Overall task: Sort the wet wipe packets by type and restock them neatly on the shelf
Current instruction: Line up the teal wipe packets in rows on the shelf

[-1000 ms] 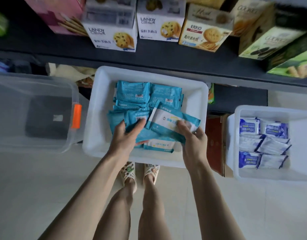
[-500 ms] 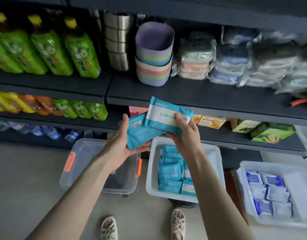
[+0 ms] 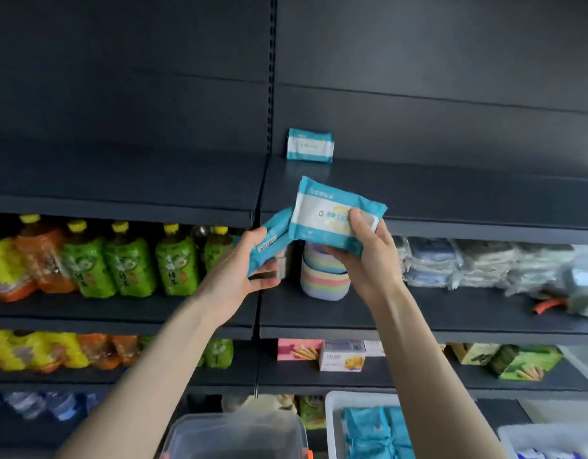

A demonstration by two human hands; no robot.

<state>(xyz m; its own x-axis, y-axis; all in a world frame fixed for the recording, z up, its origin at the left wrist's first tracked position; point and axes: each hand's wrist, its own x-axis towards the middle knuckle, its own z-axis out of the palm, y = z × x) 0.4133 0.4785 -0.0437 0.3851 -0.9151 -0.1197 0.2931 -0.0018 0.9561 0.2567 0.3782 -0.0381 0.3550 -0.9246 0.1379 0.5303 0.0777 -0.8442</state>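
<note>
The coming move turns on how the teal packet (image 3: 332, 212) in the right grip (image 3: 369, 260) lies from the shelved packet (image 3: 310, 144), which stands at the back of the top shelf (image 3: 468, 193). The shelved one is up, slightly left and deeper in, well apart from the held one. Both have their long axes running across. The held one tilts down to the right, white label facing out. The right grip is closed round its lower right corner, arm raised and reaching forward. The left grip (image 3: 243, 270) holds a 2nd teal packet (image 3: 272, 236), barcode side showing, lower and partly behind the 1st. I judge the right grip nearer the spot, so it should place first, just beside the shelved packet
</note>
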